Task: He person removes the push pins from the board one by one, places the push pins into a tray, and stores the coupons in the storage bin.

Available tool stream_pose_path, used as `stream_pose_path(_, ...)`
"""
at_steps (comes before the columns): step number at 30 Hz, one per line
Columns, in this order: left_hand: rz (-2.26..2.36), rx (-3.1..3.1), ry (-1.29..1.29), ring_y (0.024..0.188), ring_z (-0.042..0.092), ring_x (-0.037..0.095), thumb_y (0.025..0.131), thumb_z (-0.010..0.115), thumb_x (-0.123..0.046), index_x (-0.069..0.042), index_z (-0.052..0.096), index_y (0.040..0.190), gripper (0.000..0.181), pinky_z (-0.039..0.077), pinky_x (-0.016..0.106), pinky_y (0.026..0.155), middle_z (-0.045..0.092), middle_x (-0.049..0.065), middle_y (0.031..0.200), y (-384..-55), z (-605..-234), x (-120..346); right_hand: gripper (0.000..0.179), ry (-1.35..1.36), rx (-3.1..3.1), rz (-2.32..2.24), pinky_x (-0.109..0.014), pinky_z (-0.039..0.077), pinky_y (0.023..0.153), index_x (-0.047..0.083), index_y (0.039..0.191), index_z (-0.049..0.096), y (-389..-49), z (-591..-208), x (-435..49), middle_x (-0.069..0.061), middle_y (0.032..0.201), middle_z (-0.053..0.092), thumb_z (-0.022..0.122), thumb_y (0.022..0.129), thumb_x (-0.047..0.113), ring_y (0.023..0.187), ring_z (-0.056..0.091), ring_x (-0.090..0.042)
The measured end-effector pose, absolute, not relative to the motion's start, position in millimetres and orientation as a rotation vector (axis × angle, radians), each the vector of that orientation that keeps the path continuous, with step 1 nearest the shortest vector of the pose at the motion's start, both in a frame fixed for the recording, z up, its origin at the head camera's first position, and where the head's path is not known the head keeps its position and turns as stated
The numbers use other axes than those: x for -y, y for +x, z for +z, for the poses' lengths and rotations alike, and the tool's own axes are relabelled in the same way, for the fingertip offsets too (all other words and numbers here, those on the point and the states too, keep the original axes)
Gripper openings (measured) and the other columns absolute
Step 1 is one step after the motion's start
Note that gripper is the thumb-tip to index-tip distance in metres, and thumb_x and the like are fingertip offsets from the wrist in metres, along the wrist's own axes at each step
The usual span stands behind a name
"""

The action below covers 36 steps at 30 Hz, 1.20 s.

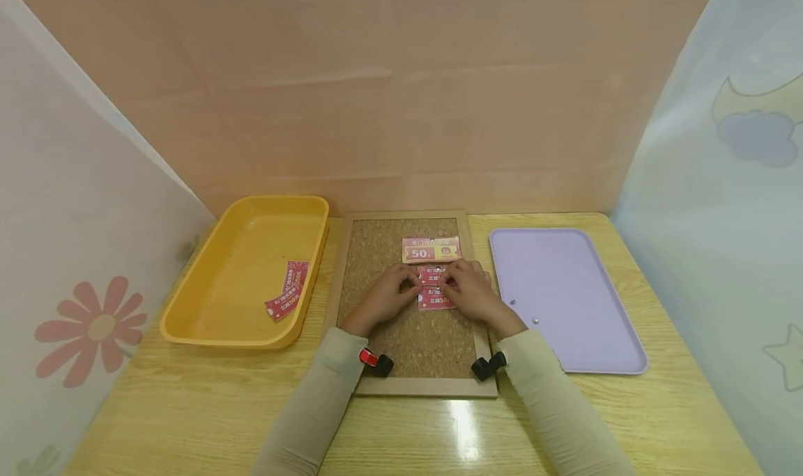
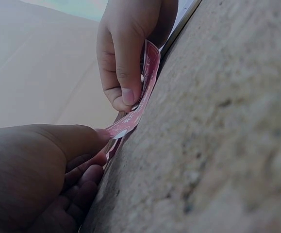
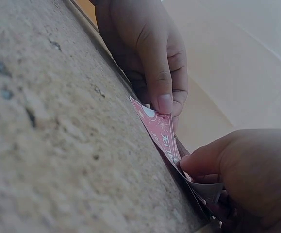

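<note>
A cork board lies in front of me with several pink paper coupons on it. Near its right side, my left hand pinches the upper left corner of the lowest coupon between thumb and finger. My right hand pinches a small silvery thumbtack at that coupon's top edge. The coupon bends up from the cork in the right wrist view. Just above lies another pink coupon, partly covered by the right fingers. A larger pink and yellow coupon sits higher, a tack at its top edge.
To the left stands a yellow tray with pink coupons overlapping at its right side. A lilac tray lies to the right, holding a loose tack and another small metal piece. A cloth backdrop rises behind.
</note>
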<state>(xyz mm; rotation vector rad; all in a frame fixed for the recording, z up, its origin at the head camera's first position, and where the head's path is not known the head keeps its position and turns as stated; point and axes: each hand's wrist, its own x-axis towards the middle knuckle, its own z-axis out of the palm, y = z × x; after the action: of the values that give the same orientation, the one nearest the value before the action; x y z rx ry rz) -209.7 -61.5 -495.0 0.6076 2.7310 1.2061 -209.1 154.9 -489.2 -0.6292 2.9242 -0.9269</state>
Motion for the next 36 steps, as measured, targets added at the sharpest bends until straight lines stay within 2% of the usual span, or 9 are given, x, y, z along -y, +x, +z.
stream_pose_path(24,1.168,-2.744,0.594,0.118,0.051,0.019,0.095,0.066,-0.021,-0.015,0.065,0.093,0.006,0.041,0.038,0.100,0.056,0.001,0.121,-208.5,-494.0,61.2,0.006,-0.640,-2.908,-0.960,-0.052,0.027,0.088,0.018,0.090,0.063,-208.3,-489.6,-156.3,-0.002,0.112,0.053,0.061,0.094,0.022,0.115,0.038,-0.032)
stream_pose_path(36,1.184,-2.727,0.595,0.119,0.050,0.020,0.095,0.065,-0.020,-0.014,0.066,0.093,0.006,0.040,0.040,0.101,0.056,0.002,0.122,-208.0,-492.8,61.2,0.010,-0.637,-2.904,-1.002,-0.051,0.028,0.089,0.017,0.096,0.066,-207.7,-489.6,-155.7,-0.002,0.111,0.054,0.056,0.097,0.020,0.115,0.038,-0.031)
